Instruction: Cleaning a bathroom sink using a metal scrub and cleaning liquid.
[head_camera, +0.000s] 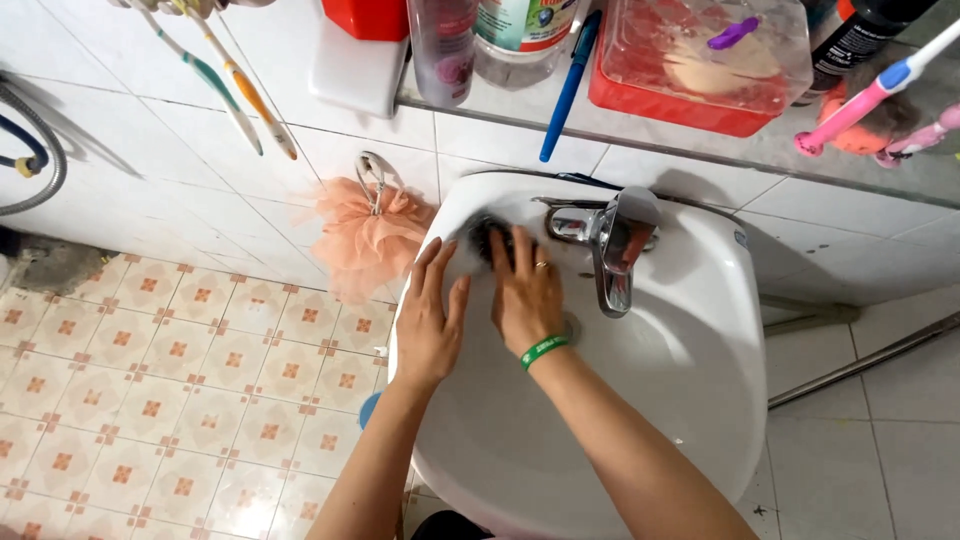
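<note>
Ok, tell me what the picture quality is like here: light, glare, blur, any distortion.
Head view: light is bright and even, with soft shadows under the shelf and beside the faucet. The white sink glares pale, close to washed out. The dark scrubber under the right hand is smeared by motion blur; the left hand is sharper. Wide-lens distortion bends the wall tile lines.

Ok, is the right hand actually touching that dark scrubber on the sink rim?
Touching. The head view shows the right hand with its fingertips lying over the dark scrubber on the sink rim, no gap between them. The left hand rests beside it.
</note>
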